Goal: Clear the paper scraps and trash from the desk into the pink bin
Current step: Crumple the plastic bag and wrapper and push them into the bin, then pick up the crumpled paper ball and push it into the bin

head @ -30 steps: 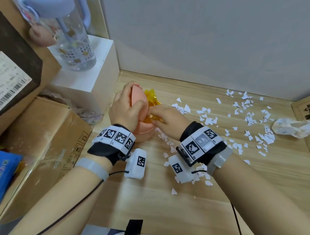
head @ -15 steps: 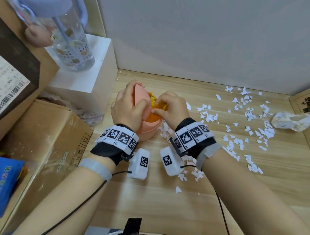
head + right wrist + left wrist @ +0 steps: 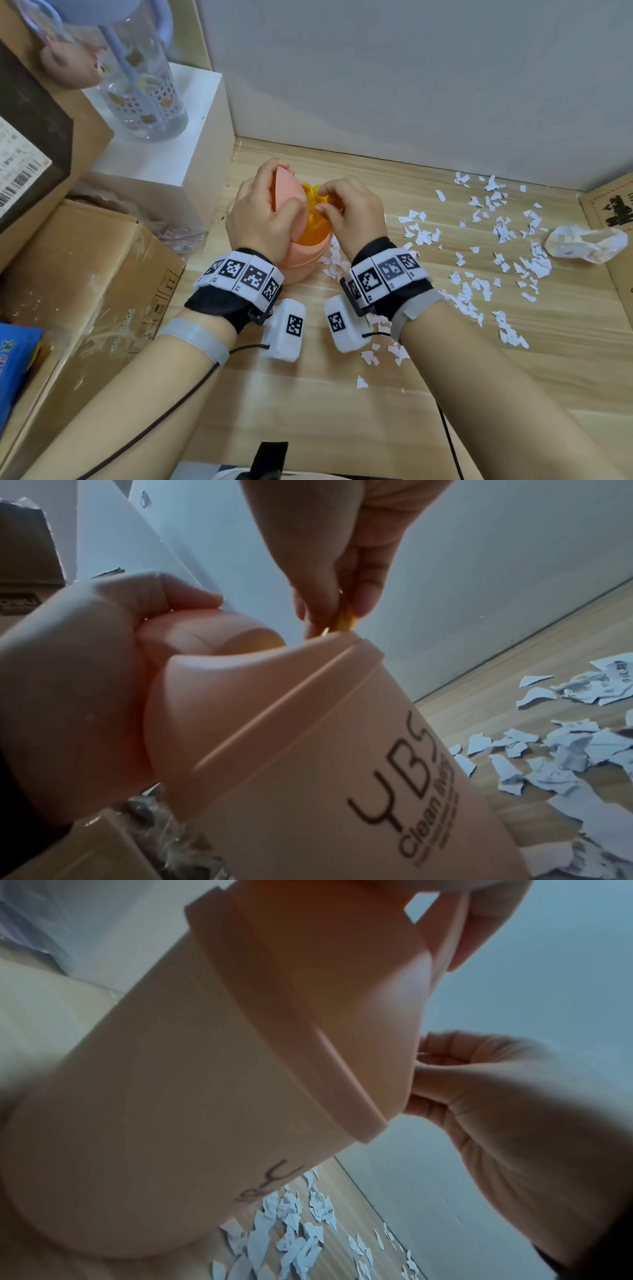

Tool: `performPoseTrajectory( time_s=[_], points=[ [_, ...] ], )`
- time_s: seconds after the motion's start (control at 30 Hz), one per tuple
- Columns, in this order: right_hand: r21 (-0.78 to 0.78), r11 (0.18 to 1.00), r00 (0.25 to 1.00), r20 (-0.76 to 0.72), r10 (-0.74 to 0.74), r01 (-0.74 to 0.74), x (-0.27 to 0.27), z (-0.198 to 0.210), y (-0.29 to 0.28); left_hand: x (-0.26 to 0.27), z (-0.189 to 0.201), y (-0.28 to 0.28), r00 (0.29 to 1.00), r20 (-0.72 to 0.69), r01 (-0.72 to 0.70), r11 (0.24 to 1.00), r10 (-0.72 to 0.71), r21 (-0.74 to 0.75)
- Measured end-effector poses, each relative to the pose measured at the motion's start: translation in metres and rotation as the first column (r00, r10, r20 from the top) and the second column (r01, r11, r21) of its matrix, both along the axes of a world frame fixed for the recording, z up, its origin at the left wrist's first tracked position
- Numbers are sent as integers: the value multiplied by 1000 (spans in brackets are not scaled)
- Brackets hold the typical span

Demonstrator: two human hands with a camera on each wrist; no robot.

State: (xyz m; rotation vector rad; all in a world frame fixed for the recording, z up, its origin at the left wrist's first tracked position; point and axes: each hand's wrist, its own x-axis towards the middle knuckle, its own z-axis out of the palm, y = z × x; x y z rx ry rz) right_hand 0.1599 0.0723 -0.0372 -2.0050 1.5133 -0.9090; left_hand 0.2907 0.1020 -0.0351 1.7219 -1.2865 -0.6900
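Littering wooden desk [image 3: 308,411] (wall-backed): paper scraps [image 3: 479,284]

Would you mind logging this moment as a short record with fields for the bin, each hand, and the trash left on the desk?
bin: pink bin upright on the wooden desk, swing lid tipped open
left hand: left hand grips the lid, holding it open
right hand: right hand pinches the yellow wrapper in the opening
left on desk: white paper scraps scattered right of the bin; crumpled paper ball at far right
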Motion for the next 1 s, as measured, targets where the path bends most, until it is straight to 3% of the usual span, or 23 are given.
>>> performPoseTrajectory(
  time_s=[0.17,0.27,0.33,0.43,0.53,0.67,0.7,0.8,0.87,0.9,1.0],
  points=[
    [-135,991,951,-305,-47,6,-7,-7,1,-1,1,1,1000,22,7,1000,-8,9],
    [-141,979,907,-415,74,-145,-13,-4,4,0,1,1,1000,19,8,1000,-8,6],
    [-121,955,836,-520,172,-271,-15,-4,12,-1,0,1,1000,12,6,1000,-6,4],
    [89,904,699,-605,383,-418,-14,-6,21,-1,0,1,1000,2,6,1000,-6,-2],
    [396,823,579,-584,568,-408,-5,2,13,-2,0,1,1000,-3,3,1000,-3,-4],
    [576,733,359,-639,680,-362,13,14,1,-2,1,1,1000,-2,-2,1000,2,20],
    [575,743,361,-649,669,-343,18,16,0,-2,1,1,1000,-1,-4,1000,4,28],
    [529,792,480,-633,607,-304,24,18,-1,-3,3,1,1000,2,-20,999,20,48],
    [526,780,469,-623,625,-340,17,16,1,-6,4,3,999,-7,-43,998,44,44],
    [528,775,501,-594,629,-347,9,15,2,-9,4,3,998,-12,-58,998,58,37],
    [377,851,698,-493,519,-366,-23,15,7,-20,5,1,994,-25,-110,994,111,24]
  ],
)
